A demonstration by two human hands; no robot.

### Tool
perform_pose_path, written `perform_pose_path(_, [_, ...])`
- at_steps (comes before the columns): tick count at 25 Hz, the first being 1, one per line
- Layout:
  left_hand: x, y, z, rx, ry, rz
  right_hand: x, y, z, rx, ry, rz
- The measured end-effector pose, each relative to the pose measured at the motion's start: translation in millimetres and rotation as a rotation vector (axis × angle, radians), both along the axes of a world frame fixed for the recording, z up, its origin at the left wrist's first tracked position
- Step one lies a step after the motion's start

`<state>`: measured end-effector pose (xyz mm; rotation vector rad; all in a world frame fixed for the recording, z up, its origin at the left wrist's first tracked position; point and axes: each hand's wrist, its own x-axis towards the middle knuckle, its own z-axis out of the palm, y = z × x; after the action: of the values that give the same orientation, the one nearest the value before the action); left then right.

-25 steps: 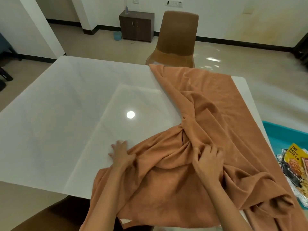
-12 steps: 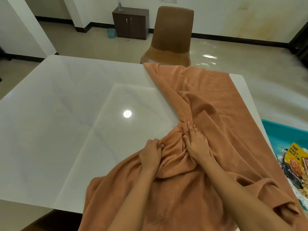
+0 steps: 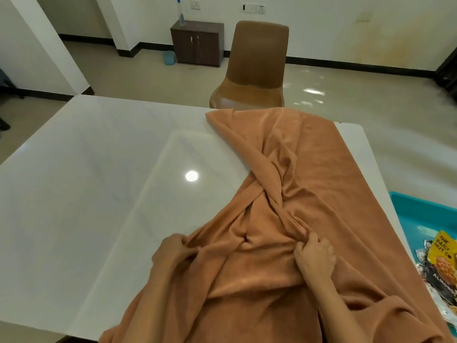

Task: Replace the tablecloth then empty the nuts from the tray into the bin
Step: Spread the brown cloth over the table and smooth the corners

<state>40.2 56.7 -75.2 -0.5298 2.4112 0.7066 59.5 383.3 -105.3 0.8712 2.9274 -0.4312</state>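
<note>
An orange-brown tablecloth (image 3: 304, 164) lies twisted and bunched on the right half of the white table (image 3: 86, 181), its near end hanging over the front edge. My left hand (image 3: 173, 251) grips a fold at the cloth's left edge. My right hand (image 3: 314, 256) pinches a fold just below the twist. At the right edge, a teal tray (image 3: 420, 214) holds several nut packets (image 3: 442, 261), one yellow.
A brown chair (image 3: 254, 70) stands at the table's far side. Behind it a dark cabinet (image 3: 197, 43) with a spray bottle (image 3: 180, 13) on top sits against the wall, with a small blue bin (image 3: 169, 57) beside it on the floor.
My hands came together at the twist half a second ago. Now they are apart, each holding a fold nearer to me, and the cloth's near part is spread wider.
</note>
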Motion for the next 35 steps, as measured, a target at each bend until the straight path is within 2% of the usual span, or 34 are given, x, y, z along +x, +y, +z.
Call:
perform_pose_path(1, [-6.0,-5.9,5.5,0.03,-0.108,-0.054,-8.2,1.8,9.3,0.002,0.064,0.004])
perform_pose_path(2, [-16.9,-7.4,11.4,0.041,-0.126,-0.069,-22.7,3.8,18.6,-0.018,0.182,0.038])
perform_pose_path(3, [-31.0,-2.8,15.8,0.029,-0.043,-0.046,-42.6,3.5,27.2,-0.068,0.299,0.084])
perform_pose_path(5, [-61.3,21.8,12.5,0.06,0.271,0.086,-91.3,-5.6,33.8,-0.245,0.402,0.161])
perform_pose_path(7, [-89.6,64.1,2.6,0.283,0.45,0.17,-138.5,-21.5,27.2,-0.321,0.346,0.268])
perform_pose_path(10, [-114.9,121.9,-17.1,0.353,0.45,0.069,-171.3,-44.2,0.9,-0.205,0.126,0.346])
perform_pose_path(12, [-126.5,145.5,-30.2,0.232,0.467,0.037,-172.8,-45.6,-14.8,-0.129,0.163,0.332])
perform_pose_path(14, [-133.1,160.3,-37.9,0.068,0.47,-0.01,-171.1,-42.5,-19.3,-0.074,0.285,0.367])
perform_pose_path(16, [-136.8,166.5,-40.3,0.007,0.508,-0.049,-177.3,-30.2,-17.9,-0.114,0.416,0.364])
perform_pose_path(17, [-136.9,163.3,-40.5,0.019,0.538,-0.01,-182.8,-19.0,-13.4,-0.203,0.458,0.29])
perform_pose_path(19, [-136.8,139.6,-36.1,0.058,0.593,0.219,-188.7,12.0,-8.7,-0.375,0.484,0.02])
perform_pose_path(21, [-135.8,102.5,-34.8,0.016,0.609,0.422,-180.7,40.5,-10.5,-0.406,0.38,-0.173])
perform_pose_path(25, [-119.9,41.4,-25.9,-0.149,0.567,0.468,-165.5,52.2,-7.2,-0.208,0.126,-0.051])
perform_pose_path(27, [-121.3,25.6,-23.3,-0.255,0.518,0.463,-181.4,48.7,6.3,-0.167,0.23,-0.016])
perform_pose_path(29, [-141.9,25.3,-18.4,-0.291,0.658,0.476,-204.6,31.3,19.0,-0.281,0.449,0.117])
perform_pose_path(31, [-176.6,42.8,-10.5,-0.13,0.848,0.372,-233.5,2.0,20.6,-0.362,0.479,0.356])
perform_pose_path(32, [-193.2,57.8,-9.4,-0.012,0.829,0.265,-247.8,-13.4,16.4,-0.315,0.393,0.465])
perform_pose_path(33, [-206.0,72.4,-13.9,0.07,0.737,0.116,-260.7,-27.3,9.7,-0.251,0.283,0.542])
perform_pose_path(35, [-215.7,90.9,-38.1,-0.017,0.529,-0.212,-277.8,-38.2,-5.0,-0.165,0.127,0.579])
